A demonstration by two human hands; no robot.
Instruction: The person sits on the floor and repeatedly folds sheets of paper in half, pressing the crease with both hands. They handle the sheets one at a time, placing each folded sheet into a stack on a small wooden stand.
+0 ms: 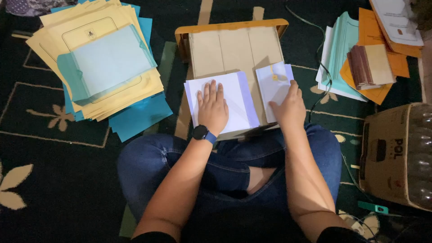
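The person sits cross-legged on a dark patterned carpet (pixel 54 171) with a low wooden bench (pixel 231 45) drawn up over the knees, and the paperwork on it looks to be at an in-between stage. The left hand (pixel 212 108), a dark watch (pixel 201 133) on its wrist, lies flat with fingers spread on a white sheet (pixel 238 101) at the near left of the bench, pressing it down rather than gripping anything. The right hand (pixel 290 108) rests on the near edge of a smaller white paper (pixel 272 85) just to the right; its fingers are curled loosely at the lower corner, and whether they pinch the paper or only steady it I cannot tell. That paper carries a small yellow mark near its far edge. The two sheets lie side by side, near each other and not yet joined or stacked, so as a judgement they are the items being handled now, with much material waiting round about. Far left on the carpet lies a fanned pile of yellow and teal folders (pixel 99 63), a pale blue sheet on top. Far right is another heap of teal and orange folders (pixel 355 58) with a brown booklet (pixel 371 66) lying on it. Near right stands a cardboard box (pixel 396 153) topped by what seem to be clear bottles.
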